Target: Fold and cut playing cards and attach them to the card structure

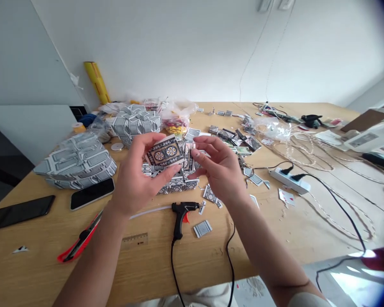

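My left hand (141, 175) grips a patterned playing card (166, 152), black, tan and white, with the thumb along its lower edge. Close beside it, my right hand (216, 166) pinches a second, similar card (188, 155) between thumb and fingers. The two cards meet or overlap; I cannot tell whether they are joined. Behind and below them sits a structure of folded cards (176, 185), partly hidden by my hands. On the table nearer to me lie a black hot glue gun (181, 215) with a red trigger and a single grey-patterned card (202, 229).
Two card-built structures (78, 160) (136, 123) stand at the left. Nearer are two phones (92, 194) (21, 212), a red utility knife (80, 243) and a ruler (135, 241). A power strip (289, 180) with cords lies right. Loose cards (233, 138) and plastic bags (177, 113) fill the back.
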`<state>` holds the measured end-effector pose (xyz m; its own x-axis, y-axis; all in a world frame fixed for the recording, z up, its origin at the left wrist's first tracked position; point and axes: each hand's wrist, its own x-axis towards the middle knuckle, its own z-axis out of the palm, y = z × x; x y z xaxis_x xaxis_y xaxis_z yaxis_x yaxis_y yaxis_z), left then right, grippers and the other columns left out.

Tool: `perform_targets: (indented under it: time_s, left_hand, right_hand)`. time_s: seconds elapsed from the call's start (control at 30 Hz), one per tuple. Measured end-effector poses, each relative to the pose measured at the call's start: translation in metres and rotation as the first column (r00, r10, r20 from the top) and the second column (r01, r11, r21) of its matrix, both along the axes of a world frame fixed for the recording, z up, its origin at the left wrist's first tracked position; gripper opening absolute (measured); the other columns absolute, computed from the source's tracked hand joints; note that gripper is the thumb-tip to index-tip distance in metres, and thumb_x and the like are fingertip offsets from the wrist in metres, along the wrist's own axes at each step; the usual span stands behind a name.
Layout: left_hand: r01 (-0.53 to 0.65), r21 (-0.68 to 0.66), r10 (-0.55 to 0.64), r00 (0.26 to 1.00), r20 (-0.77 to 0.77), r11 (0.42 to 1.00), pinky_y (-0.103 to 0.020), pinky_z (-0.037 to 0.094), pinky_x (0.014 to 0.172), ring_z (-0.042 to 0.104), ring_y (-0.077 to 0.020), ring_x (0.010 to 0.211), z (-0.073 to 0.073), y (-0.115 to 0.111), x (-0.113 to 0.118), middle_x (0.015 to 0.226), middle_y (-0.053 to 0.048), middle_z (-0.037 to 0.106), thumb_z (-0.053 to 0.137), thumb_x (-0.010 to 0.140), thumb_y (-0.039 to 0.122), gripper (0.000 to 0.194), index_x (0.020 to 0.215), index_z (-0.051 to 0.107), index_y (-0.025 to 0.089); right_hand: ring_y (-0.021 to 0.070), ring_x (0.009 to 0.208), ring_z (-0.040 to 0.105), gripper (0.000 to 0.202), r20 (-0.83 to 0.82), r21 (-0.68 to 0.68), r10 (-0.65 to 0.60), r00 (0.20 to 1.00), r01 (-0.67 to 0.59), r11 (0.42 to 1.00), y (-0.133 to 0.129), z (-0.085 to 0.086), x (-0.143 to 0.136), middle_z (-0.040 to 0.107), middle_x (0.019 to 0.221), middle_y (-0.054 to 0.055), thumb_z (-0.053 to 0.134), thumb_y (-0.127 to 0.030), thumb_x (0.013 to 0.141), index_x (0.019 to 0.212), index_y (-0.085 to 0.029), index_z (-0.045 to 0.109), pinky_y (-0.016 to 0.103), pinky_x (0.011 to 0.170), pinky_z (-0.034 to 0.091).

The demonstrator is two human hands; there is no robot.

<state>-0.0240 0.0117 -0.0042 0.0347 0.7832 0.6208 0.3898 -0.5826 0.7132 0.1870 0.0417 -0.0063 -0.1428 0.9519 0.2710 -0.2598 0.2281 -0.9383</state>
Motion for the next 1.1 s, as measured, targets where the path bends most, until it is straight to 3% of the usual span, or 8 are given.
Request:
perform_targets:
  time_s: [0.2, 0.73, 0.87, 1.1]
  left_hand:
    - [-0.099, 0.065, 0.102, 0.994, -0.046, 0.993, -0.049, 0.062, 0.11, 0.068, -0.031, 0.131, 0.001, -0.003, -0.006, 0.144, -0.009, 0.065, 0.088, 0.093, 0.041, 0.059, 0.142, 0.056, 0.031]
    - [-0.098, 0.04, 0.103, 0.985, -0.136, 0.994, -0.052, 0.06, 0.113, 0.07, -0.0327, 0.128, -0.003, 0.001, -0.002, 0.142, -0.008, 0.068, 0.088, 0.091, 0.039, 0.059, 0.143, 0.06, 0.032]
    - [-0.129, 0.08, 0.138, 0.983, -0.124, 0.988, -0.051, 0.06, 0.113, 0.068, -0.0325, 0.132, -0.003, 0.001, 0.0, 0.143, -0.008, 0.068, 0.088, 0.092, 0.039, 0.058, 0.142, 0.06, 0.032]
    - [-0.074, 0.054, 0.082, 0.982, -0.173, 0.996, -0.051, 0.059, 0.114, 0.069, -0.0323, 0.131, -0.004, 0.0, 0.0, 0.144, -0.006, 0.068, 0.088, 0.092, 0.036, 0.059, 0.144, 0.059, 0.034]
  right_hand:
    - [0.0199, 0.092, 0.068, 0.034, -0.043, -0.02, -0.015, 0.999, 0.015, 1.0, 0.007, -0.006, -0.016, 0.07, 0.112, 0.006, 0.09, -0.041, 0.086, 0.114, -0.028, 0.077, 0.031, 0.061, 0.071]
    - [0.0211, 0.101, 0.072, 0.033, 0.024, 0.109, -0.04, 0.999, 0.037, 0.993, 0.004, -0.006, -0.003, 0.069, 0.112, 0.004, 0.087, -0.035, 0.092, 0.122, -0.03, 0.076, 0.034, 0.071, 0.075]
    - [0.0201, 0.098, 0.071, 0.032, -0.014, 0.094, -0.043, 0.999, 0.044, 0.995, 0.003, -0.005, -0.003, 0.069, 0.112, 0.004, 0.089, -0.034, 0.09, 0.119, -0.03, 0.077, 0.033, 0.069, 0.075]
    - [0.0218, 0.101, 0.072, 0.033, -0.029, 0.081, -0.023, 0.999, 0.025, 0.996, 0.001, -0.005, -0.004, 0.07, 0.11, 0.004, 0.09, -0.033, 0.089, 0.12, -0.029, 0.078, 0.036, 0.071, 0.076]
